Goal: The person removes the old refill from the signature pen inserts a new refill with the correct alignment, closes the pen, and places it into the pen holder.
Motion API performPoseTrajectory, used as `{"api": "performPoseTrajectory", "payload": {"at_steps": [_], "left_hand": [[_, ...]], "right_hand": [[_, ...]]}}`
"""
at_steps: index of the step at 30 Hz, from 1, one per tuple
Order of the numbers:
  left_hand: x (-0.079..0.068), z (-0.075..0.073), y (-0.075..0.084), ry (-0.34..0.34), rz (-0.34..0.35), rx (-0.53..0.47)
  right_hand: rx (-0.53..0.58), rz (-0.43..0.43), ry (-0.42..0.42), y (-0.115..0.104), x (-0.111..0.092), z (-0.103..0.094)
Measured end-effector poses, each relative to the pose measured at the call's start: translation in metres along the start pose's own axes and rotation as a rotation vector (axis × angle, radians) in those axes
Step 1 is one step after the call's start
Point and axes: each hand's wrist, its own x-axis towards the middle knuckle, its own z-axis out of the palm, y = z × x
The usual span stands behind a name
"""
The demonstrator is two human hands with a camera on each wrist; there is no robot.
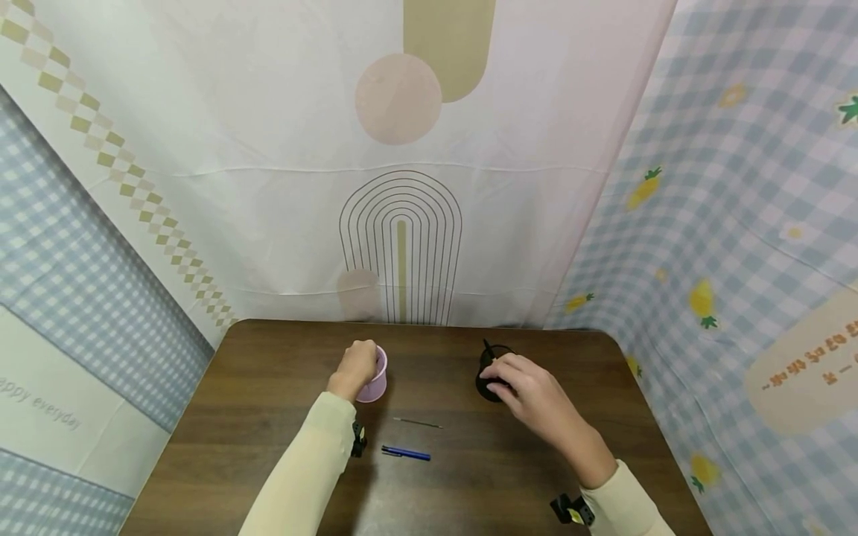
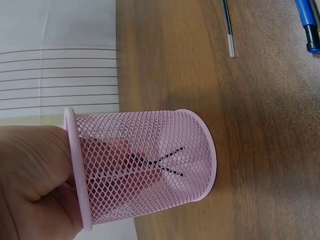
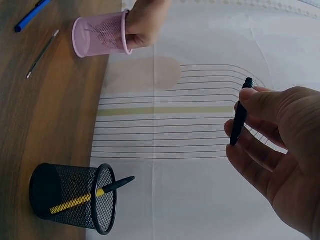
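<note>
My left hand reaches into the mouth of a pink mesh pen holder, its fingertips down inside. Thin dark crossing lines show through the mesh by the fingers; what they are, and whether the fingers hold anything, I cannot tell. Thumb and fingers of my right hand pinch a short black pen-like piece, above a black mesh pen holder. A yellow and black pen leans inside that holder, its black end above the rim.
On the brown wooden table lie a thin pen refill and a blue pen, both between the arms. A patterned cloth hangs behind the table's back edge, and a checked cloth hangs on the right.
</note>
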Motion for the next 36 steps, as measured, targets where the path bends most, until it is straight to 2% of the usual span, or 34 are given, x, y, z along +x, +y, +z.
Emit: {"api": "performPoseTrajectory", "payload": {"at_steps": [8, 20, 32, 36], "left_hand": [[-0.004, -0.006, 0.003, -0.023, -0.017, -0.040], [-0.007, -0.012, 0.005, -0.006, 0.006, -0.060], [-0.013, -0.022, 0.004, 0.007, 0.088, -0.048], [-0.016, -0.024, 0.005, 0.034, 0.127, -0.035]], "right_hand": [[0.000, -0.015, 0.017, 0.000, 0.000, 0.000], [-0.028, -0.034, 0.037, 0.003, 0.001, -0.003], [0.000, -0.029, 0.034, 0.002, 0.002, -0.004], [0.013, -0.026, 0.039, 0.001, 0.003, -0.004]]}}
